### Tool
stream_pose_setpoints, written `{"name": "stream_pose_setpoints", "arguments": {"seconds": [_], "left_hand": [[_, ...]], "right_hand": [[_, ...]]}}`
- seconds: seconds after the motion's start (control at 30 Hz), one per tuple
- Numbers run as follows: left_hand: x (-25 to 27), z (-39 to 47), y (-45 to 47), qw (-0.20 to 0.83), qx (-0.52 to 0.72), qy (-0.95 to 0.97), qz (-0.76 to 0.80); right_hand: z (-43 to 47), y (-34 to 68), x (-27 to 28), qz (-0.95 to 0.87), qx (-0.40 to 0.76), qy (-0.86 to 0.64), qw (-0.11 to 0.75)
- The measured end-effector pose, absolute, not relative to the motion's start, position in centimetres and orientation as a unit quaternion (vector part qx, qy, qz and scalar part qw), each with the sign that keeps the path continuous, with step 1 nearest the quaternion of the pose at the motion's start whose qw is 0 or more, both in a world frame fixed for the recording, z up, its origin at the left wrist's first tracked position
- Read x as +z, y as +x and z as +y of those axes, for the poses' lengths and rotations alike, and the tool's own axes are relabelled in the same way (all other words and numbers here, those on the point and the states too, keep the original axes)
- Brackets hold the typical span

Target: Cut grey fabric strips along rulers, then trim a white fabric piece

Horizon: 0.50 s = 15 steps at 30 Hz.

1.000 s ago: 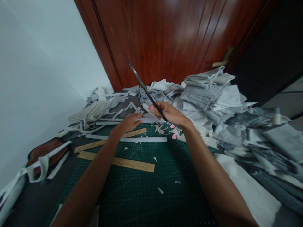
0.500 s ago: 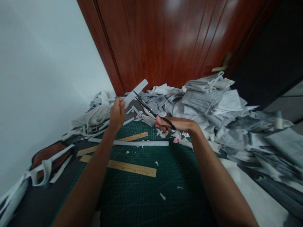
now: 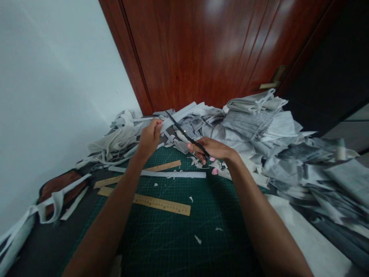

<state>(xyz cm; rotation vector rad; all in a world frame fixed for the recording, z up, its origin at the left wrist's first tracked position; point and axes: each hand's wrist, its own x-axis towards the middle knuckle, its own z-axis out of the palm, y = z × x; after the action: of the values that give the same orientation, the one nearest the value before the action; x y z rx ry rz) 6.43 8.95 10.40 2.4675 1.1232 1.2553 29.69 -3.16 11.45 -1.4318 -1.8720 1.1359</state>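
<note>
My left hand [image 3: 150,137] is closed on the near end of a pale fabric strip [image 3: 182,112], which points up and to the right over the scrap pile. In my right hand [image 3: 208,149] is a pair of black scissors [image 3: 184,133], fingers in the handles. The blades lie across the strip just right of my left fingers and look closed or nearly so; whether they are cutting it I cannot tell. Below the hands a long white strip [image 3: 184,174] lies across the green cutting mat [image 3: 161,246], partly over a wooden ruler [image 3: 165,166]. A second wooden ruler [image 3: 164,204] lies nearer me.
Heaps of grey and white fabric [image 3: 245,123] line the back and right side. More cloth strips [image 3: 115,140] and a brown pouch [image 3: 62,188] lie at left. Small scraps [image 3: 198,239] dot the mat. A wooden door [image 3: 187,54] and a white wall [image 3: 57,69] stand behind.
My left hand has shifted slightly right, and the strip has swung lower, further right across the pile. The scissor blades look narrower together than before.
</note>
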Motion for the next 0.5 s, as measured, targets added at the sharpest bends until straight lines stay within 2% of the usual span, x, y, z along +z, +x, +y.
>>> {"name": "stream_pose_setpoints", "arguments": {"seconds": [0.1,0.27,0.4,0.5], "left_hand": [[10.6,8.9,6.5,0.079,0.424,0.812,0.393],[10.9,9.0,6.0,0.092,0.422,0.795,0.425],[11.0,9.0,5.7,0.095,0.408,0.797,0.436],[11.1,8.9,5.9,0.103,0.396,0.814,0.411]], "right_hand": [[-2.6,29.0,11.0,-0.693,0.397,-0.531,0.282],[-2.2,28.8,10.4,-0.665,0.405,-0.499,0.38],[-2.4,29.2,10.4,-0.678,0.4,-0.515,0.338],[-2.2,28.5,10.3,-0.677,0.39,-0.52,0.345]]}}
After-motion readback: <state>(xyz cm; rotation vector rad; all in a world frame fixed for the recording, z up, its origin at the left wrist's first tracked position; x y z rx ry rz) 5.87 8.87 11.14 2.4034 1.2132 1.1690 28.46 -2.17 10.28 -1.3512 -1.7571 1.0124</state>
